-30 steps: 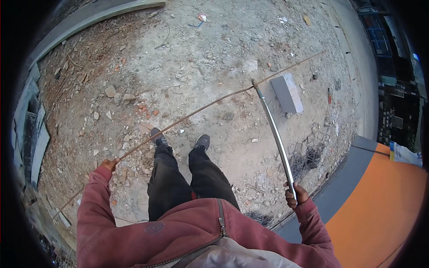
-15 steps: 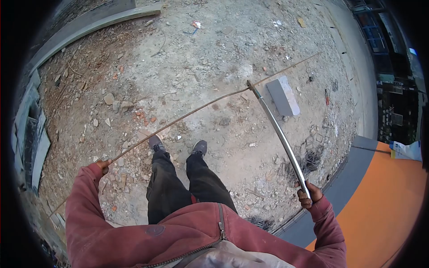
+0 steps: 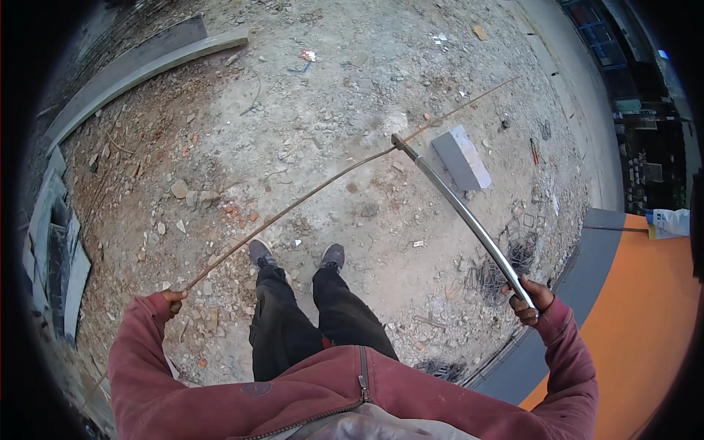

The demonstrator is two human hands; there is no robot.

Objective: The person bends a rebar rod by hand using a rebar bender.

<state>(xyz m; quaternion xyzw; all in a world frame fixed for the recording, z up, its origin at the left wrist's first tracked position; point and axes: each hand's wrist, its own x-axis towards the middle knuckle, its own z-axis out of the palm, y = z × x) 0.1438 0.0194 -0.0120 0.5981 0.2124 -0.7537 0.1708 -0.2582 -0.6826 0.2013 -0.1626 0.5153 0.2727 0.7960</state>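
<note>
My left hand (image 3: 174, 302) is closed around a thin rusty steel rod (image 3: 293, 206). The rod slants up and right across the ground, with a slight bend near the tool, and its other end trails behind my left sleeve. In my right hand (image 3: 532, 299) is the lower end of a long shiny metal bending bar (image 3: 469, 219). The slotted head of this bar (image 3: 397, 141) sits on the rod ahead of my feet, and the rod passes through or against it; the exact fit is too small to tell.
A grey block (image 3: 456, 163) lies right of the bar's head. Wire pieces (image 3: 517, 253) lie near my right hand. Orange and grey sheeting (image 3: 623, 315) stands at the right. Boards (image 3: 147, 81) lie at the upper left. Rubble covers the ground around my shoes (image 3: 333, 255).
My right hand has swung the bar's lower end outward to the right and slightly forward, so the bar slants more. The view has shifted a little. Both grips stay closed.
</note>
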